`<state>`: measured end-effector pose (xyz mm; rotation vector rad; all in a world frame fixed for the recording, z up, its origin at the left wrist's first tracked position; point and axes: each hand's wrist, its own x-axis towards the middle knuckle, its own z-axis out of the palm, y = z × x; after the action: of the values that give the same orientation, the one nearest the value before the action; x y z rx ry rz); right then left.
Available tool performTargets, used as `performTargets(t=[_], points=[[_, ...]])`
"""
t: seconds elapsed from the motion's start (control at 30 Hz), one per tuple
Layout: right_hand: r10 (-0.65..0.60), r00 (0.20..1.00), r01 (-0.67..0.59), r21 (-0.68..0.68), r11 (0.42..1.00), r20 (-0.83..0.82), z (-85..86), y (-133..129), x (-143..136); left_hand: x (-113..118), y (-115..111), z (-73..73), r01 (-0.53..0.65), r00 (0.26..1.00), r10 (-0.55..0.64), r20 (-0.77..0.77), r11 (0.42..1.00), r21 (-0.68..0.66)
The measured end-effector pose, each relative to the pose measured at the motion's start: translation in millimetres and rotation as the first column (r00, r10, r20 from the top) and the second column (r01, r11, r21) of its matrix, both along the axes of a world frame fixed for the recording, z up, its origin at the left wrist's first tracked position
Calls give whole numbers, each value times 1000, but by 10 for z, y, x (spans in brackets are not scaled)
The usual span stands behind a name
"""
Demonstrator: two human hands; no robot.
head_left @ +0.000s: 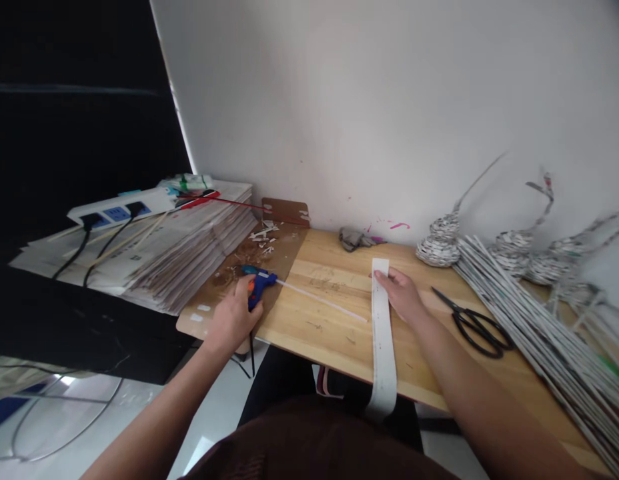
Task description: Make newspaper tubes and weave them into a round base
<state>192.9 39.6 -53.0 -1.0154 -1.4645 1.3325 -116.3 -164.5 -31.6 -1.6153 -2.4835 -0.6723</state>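
My left hand (235, 315) is closed around the handle of a blue glue gun (262, 287) with an orange trigger, at the left part of the table. A long white glue stick (322, 300) sticks out of its back end and points right across the wood. In my right hand (398, 293), a long white paper strip (382, 333) is pinched near its top end. The strip runs down over the table's front edge and curls toward my lap. Right of my right forearm lie black-handled scissors (472, 323), blades pointing up and left.
Rolled-paper sticks (534, 347) lie in a bundle at the right, beside woven paper gourd shapes (439, 243). A grey cloth (357, 239) lies by the wall. On the left, a power strip (122, 208) rests on a stack of paper (189, 253). Scraps litter a brown board (229, 263).
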Motion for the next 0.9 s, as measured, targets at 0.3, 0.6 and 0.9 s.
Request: performTargets(t=[0.3,0.6,0.9], points=[[38,997,-35,-49,998,66,-7,10,47,-259,332,251,-37,997,40,-59,999,37],[51,998,-48,-76,996,41,14,0,56,-274,747,85,132,990,-129,-54,990,46],[58,995,-49,-99,994,85,1,3,71,-72,640,151,136,983,-134,-124,991,3]])
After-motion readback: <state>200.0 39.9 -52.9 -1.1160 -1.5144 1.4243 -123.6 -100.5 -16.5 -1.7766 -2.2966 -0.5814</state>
